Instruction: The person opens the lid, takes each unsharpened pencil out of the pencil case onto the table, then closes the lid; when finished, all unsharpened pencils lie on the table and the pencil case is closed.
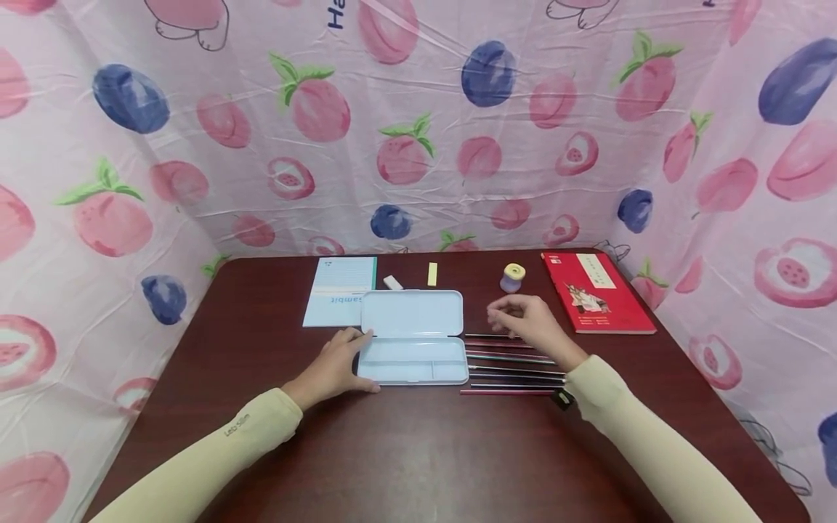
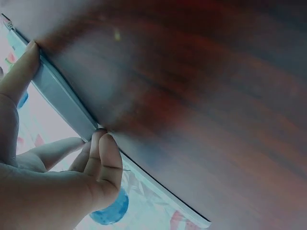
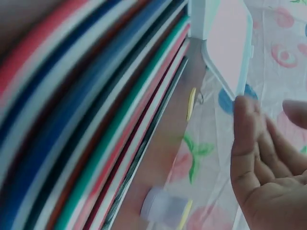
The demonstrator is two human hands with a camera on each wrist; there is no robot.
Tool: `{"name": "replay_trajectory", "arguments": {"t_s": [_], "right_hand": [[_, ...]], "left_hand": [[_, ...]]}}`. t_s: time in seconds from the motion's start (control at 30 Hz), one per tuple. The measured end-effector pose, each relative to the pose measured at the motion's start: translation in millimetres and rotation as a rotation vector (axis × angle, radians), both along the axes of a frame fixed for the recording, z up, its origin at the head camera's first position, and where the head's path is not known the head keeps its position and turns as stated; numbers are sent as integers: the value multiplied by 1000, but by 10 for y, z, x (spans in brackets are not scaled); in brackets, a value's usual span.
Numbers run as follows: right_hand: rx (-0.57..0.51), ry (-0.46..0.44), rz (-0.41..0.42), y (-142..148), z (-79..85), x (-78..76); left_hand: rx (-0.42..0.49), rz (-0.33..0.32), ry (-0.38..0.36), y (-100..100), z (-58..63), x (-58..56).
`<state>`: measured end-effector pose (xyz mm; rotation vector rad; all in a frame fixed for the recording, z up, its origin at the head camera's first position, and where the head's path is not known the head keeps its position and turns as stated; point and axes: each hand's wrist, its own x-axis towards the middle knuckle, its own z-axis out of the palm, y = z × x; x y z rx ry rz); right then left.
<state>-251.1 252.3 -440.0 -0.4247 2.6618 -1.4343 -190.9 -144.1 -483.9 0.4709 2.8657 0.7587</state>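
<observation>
An opened pale blue pencil case (image 1: 392, 350) lies mid-table, its lid folded back and its compartments showing. My left hand (image 1: 332, 367) holds the case by its left side. In the left wrist view, the thumb lies at one end of that side (image 2: 62, 96) and the curled fingers at the other. To the right of the case, several coloured pencils (image 1: 510, 356) lie side by side. Above their far end hovers my right hand (image 1: 532, 323), fingers loosely bent. The right wrist view shows the pencils (image 3: 96, 143) close up and nothing between the fingers.
Behind the case are a notepad (image 1: 333, 290), a white eraser (image 1: 392, 282) and a yellow strip (image 1: 432, 274). A yellow-and-purple container (image 1: 513, 278) and a red book (image 1: 598, 294) stand farther right. A small dark sharpener-like item (image 1: 562, 398) lies by the pencils. Printed cloth (image 1: 418, 211) hangs around the table.
</observation>
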Motion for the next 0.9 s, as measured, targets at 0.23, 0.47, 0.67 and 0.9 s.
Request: {"name": "replay_trajectory", "arguments": {"t_s": [0.23,0.47,0.67,0.9], "right_hand": [[86,-13,26,-384,-2,-297],[130,-88,76,-590,-26,-421],[83,-103,60,-628,-70,-423],[-22,-29,42,-653,-48,-384]], "left_hand": [[10,-18,-7,-31,-25,12],[67,-16,-31,-59,-19,25],[125,17,-49,-45,-18,31],[198,77,-42,-63,-29,29]]}}
